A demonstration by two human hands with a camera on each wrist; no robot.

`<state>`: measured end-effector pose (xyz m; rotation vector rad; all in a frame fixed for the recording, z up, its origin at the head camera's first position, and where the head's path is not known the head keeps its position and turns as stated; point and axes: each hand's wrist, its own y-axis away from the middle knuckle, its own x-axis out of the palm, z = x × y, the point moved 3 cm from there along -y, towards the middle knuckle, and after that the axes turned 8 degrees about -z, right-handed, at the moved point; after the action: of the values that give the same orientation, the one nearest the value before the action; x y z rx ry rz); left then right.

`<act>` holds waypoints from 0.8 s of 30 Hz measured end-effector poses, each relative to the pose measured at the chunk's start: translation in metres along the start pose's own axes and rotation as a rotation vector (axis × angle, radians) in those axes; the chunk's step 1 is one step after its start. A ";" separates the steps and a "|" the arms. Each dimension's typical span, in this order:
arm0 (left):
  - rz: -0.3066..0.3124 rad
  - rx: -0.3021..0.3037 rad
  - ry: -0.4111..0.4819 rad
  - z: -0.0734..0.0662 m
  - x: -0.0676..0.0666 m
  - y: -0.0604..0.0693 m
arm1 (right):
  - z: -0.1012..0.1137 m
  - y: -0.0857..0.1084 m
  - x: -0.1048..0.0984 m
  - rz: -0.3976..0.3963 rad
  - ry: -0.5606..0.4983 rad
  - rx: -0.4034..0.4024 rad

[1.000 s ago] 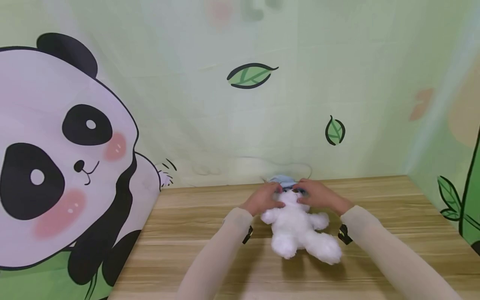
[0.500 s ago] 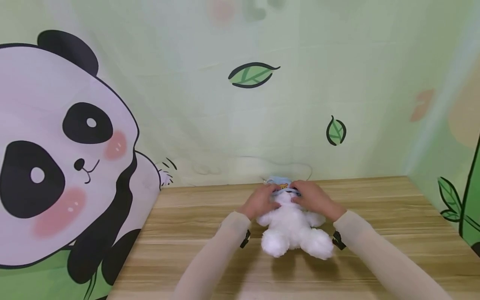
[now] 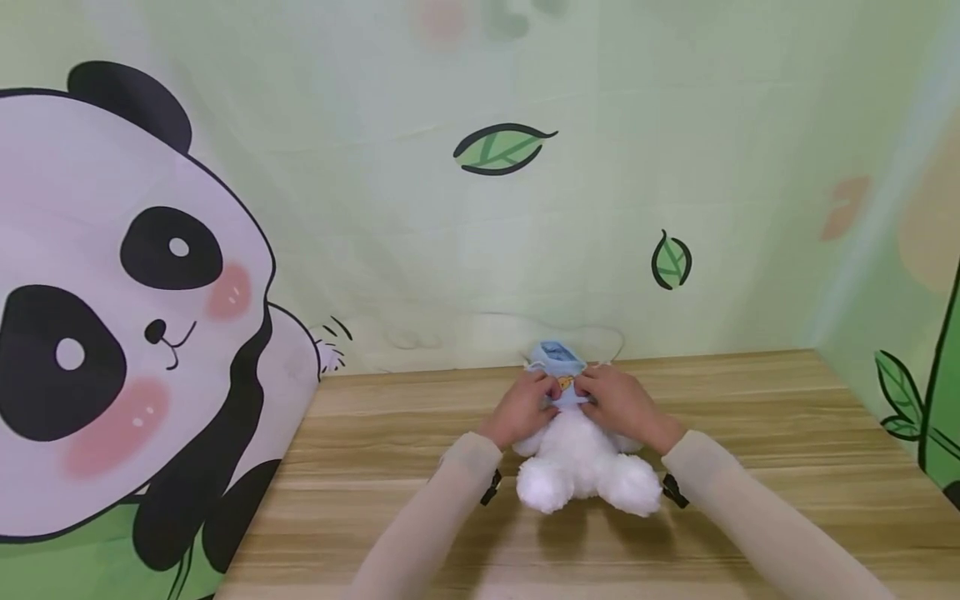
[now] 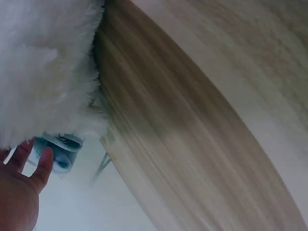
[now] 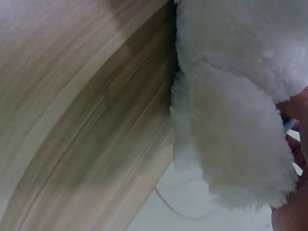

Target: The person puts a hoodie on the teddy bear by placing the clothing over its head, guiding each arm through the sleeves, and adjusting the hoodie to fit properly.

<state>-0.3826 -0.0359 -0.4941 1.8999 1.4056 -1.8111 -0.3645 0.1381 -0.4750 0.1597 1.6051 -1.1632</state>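
Note:
A white plush toy (image 3: pixel 581 458) lies on its back on the wooden table, legs toward the person. Over its head is a light blue cloth garment (image 3: pixel 570 393) with a small yellow-orange print; its far opening gapes upward. The left hand (image 3: pixel 519 407) pinches the garment's left edge, and the right hand (image 3: pixel 622 403) pinches its right edge. Blue cloth (image 4: pixel 60 153) shows beside the left hand (image 4: pixel 21 187) in the left wrist view. White fur (image 5: pixel 243 134) hides most of the right hand (image 5: pixel 296 168) in the right wrist view. The toy's face is hidden.
The wooden table (image 3: pixel 390 467) ends at a pale green backdrop (image 3: pixel 420 250) printed with leaves. A large printed panda (image 3: pixel 127 317) covers the left side. A thin cord (image 3: pixel 621 335) runs along the backdrop behind the toy.
The blue garment has come down over the toy's head, and its far opening now shows. Both hands have moved slightly nearer the person with it. The toy's legs have shifted left.

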 end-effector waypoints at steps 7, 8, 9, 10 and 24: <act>0.031 -0.030 0.025 0.001 -0.002 0.009 | -0.004 0.006 -0.004 0.018 -0.100 -0.003; 0.033 -0.053 0.033 0.002 -0.002 0.011 | -0.005 0.007 -0.005 0.034 -0.151 0.027; 0.034 -0.082 0.047 0.003 -0.003 0.013 | -0.006 0.008 -0.005 0.048 -0.200 0.062; 0.033 -0.108 0.060 0.004 -0.004 0.014 | -0.008 0.009 -0.006 0.058 -0.247 0.095; 0.131 -0.141 0.189 0.022 -0.005 0.018 | -0.024 0.012 -0.011 0.117 -0.414 0.255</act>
<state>-0.3840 -0.0629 -0.5036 2.0795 1.3865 -1.4669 -0.3687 0.1665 -0.4754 0.1631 1.0705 -1.2149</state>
